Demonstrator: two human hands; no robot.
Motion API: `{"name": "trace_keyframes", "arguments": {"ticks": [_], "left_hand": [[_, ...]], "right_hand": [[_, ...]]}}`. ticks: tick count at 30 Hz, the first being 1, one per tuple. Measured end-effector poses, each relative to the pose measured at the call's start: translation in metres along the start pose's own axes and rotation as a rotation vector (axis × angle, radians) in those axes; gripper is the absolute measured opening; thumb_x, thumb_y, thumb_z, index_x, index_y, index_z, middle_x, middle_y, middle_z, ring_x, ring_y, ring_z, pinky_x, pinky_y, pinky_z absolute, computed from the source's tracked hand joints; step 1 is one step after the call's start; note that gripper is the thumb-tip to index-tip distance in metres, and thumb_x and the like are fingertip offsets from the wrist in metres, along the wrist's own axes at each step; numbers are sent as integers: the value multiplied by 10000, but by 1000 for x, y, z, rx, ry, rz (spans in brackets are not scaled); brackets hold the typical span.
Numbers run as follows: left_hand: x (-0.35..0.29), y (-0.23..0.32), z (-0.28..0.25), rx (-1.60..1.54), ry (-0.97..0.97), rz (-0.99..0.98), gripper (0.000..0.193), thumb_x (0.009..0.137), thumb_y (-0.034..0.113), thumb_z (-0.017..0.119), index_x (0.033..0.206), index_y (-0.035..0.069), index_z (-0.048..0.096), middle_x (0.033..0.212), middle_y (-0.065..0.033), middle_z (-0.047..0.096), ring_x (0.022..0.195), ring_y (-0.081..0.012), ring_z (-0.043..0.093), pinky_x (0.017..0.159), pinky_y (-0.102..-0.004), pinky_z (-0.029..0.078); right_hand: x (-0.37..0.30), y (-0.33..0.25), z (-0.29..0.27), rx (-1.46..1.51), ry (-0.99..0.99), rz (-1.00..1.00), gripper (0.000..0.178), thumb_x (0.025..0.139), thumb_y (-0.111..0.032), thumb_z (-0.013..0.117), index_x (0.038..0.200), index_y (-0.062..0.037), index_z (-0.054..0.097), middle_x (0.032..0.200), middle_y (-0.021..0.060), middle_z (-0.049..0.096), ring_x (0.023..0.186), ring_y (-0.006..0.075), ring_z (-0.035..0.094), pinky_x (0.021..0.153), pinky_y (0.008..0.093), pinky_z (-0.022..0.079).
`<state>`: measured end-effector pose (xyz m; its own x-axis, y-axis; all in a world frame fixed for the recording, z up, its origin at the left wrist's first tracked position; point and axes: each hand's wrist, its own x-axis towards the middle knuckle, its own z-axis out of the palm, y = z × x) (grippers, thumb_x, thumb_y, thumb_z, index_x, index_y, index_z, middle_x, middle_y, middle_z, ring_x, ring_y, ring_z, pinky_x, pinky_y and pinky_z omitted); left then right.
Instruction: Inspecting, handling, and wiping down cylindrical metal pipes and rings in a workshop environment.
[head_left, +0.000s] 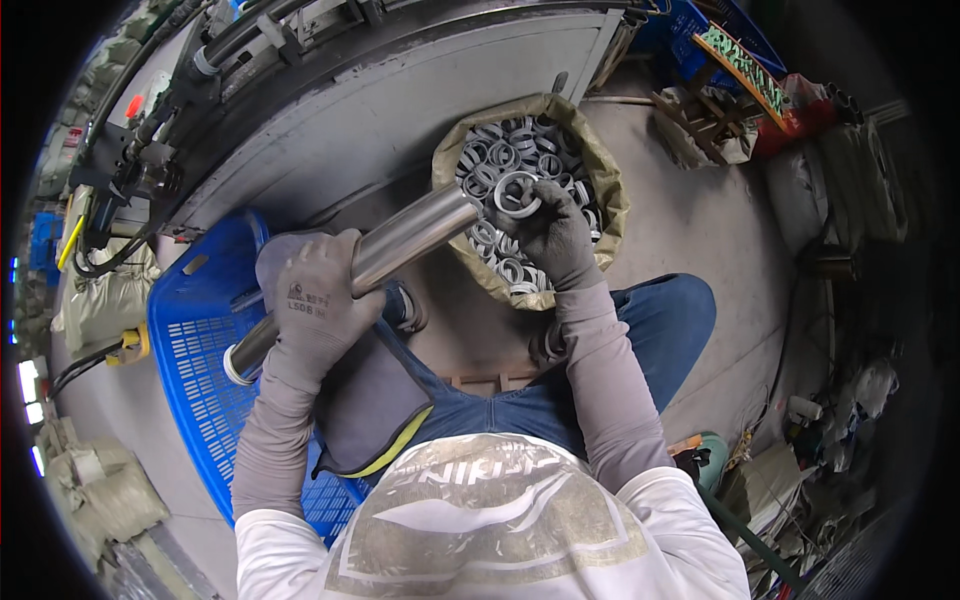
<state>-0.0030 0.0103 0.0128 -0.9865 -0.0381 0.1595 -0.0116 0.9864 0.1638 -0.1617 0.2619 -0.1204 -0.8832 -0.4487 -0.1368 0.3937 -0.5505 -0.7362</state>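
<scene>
My gloved left hand (325, 290) is wrapped round a shiny metal tube (415, 235), held at a slant across my lap. A white ring (236, 366) sits on the tube's lower left end. In my gloved right hand (558, 235), a pale grey ring (516, 195) is pinched between thumb and fingers, just off the tube's upper right end. Beneath that hand stands an open woven sack (607, 180) filled with many similar grey rings (502, 156).
A blue plastic basket (190, 400) stands at my left, under the tube's lower end. A grey machine panel (400, 110) runs along the far side. Cluttered bags and a blue crate (745, 30) lie to the right. A dark pad (365, 400) covers my left thigh.
</scene>
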Motion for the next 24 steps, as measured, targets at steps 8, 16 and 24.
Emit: {"name": "trace_keyframes", "arguments": {"ticks": [8,16,24], "left_hand": [[4,8,-1,6,-35,13,578,693,223,756,1236,62,643,1084,-183,696,1026,-392,667,877,-499,517],[5,16,3,91,-158,29,625,695,256,798,1260,62,613,1031,-162,675,998,-365,663,848,-490,516],[11,17,2,152,-171,142,549,695,347,877,1069,88,570,990,-92,646,966,-273,674,820,-411,534]], "right_hand": [[7,-10,9,-1205,-320,-914,134,1025,-77,584,1052,28,663,1309,148,639,1112,253,692,971,398,585],[-14,-9,63,-1143,-186,-728,303,894,-135,676,1177,-28,665,1099,133,725,988,310,710,875,371,556],[-22,-9,81,-1032,-19,-586,235,993,-108,516,1040,11,714,1061,138,725,929,295,720,857,367,561]]}}
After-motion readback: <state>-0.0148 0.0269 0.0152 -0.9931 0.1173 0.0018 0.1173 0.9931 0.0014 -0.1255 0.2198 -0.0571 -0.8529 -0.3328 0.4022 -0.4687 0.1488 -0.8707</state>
